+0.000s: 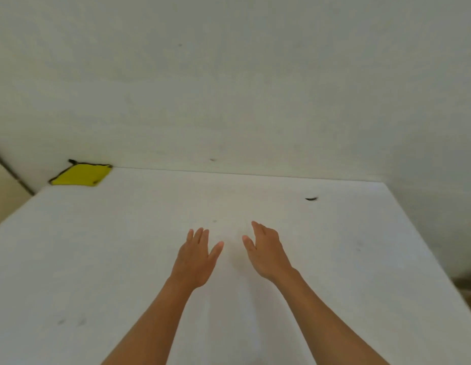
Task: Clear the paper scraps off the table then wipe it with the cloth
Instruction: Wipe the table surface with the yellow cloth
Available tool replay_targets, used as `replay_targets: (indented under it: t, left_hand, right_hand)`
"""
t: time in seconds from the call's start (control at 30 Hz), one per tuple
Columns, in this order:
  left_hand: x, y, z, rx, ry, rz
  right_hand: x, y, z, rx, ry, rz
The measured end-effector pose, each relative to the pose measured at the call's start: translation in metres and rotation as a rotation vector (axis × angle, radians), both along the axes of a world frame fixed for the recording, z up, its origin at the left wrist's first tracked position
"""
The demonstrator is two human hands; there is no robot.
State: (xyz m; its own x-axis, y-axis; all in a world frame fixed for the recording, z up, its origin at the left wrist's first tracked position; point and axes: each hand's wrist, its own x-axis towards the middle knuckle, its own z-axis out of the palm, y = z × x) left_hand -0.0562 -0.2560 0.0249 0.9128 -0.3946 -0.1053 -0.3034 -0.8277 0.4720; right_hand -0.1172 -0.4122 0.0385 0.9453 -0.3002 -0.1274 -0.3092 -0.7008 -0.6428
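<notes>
Holding nothing, the left hand [195,259] and the right hand [266,255] reach side by side over the middle of the white tabletop [97,259]. Both are released, with fingers straight and close together. Whether they touch the surface I cannot tell.

The yellow cloth [80,175], edged in dark trim, lies at the far left corner against the wall, well apart from both hands. No paper scraps show plainly. A small dark fleck [311,198] sits near the far right edge, and I cannot tell whether it is paper. Faint grey smudges [71,322] mark the near left.

Clearing looks almost finished, so the wipe seems next. To do it well, pick off the fleck first so the cloth does not drag it about. Then fetch the cloth, spread it flat under one palm, and wipe in overlapping strokes from the far edge toward the near one, pressing harder on the smudges.
</notes>
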Motion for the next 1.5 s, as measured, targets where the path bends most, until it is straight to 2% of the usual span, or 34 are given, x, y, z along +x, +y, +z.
replay_targets:
  t: [0.1,0.37,0.6,0.83,0.97,1.07,1.17,1.3,1.5]
  left_hand:
    - [0.052,0.065,-0.01,0.029,0.0,0.06]
    - [0.194,0.219,-0.028,0.107,0.003,0.159]
    - [0.331,0.326,-0.043,0.192,-0.071,0.229]
    - [0.451,0.388,-0.074,0.205,-0.211,0.198]
    - [0.467,0.397,-0.096,0.145,-0.217,0.15]
    - [0.471,0.4,-0.101,0.111,-0.235,0.14]
    - [0.473,0.401,-0.104,0.101,-0.232,0.133]
    - [0.475,0.403,-0.104,0.137,-0.265,0.097]
    - [0.472,0.402,-0.098,0.109,-0.234,0.087]
  right_hand:
    - [0.059,0.049,-0.009,-0.082,0.005,0.083]
    - [0.23,0.193,-0.032,-0.129,0.025,0.203]
    - [0.35,0.295,-0.034,-0.2,0.0,0.341]
    - [0.487,0.379,-0.038,-0.282,-0.094,0.356]
    - [0.56,0.42,-0.057,-0.414,-0.106,0.466]
    - [0.582,0.429,-0.082,-0.508,-0.098,0.5]
    - [0.581,0.423,-0.091,-0.502,-0.073,0.417]
    - [0.551,0.366,-0.104,-0.491,0.033,0.145]
    - [0.459,0.259,-0.09,-0.378,0.16,-0.611]
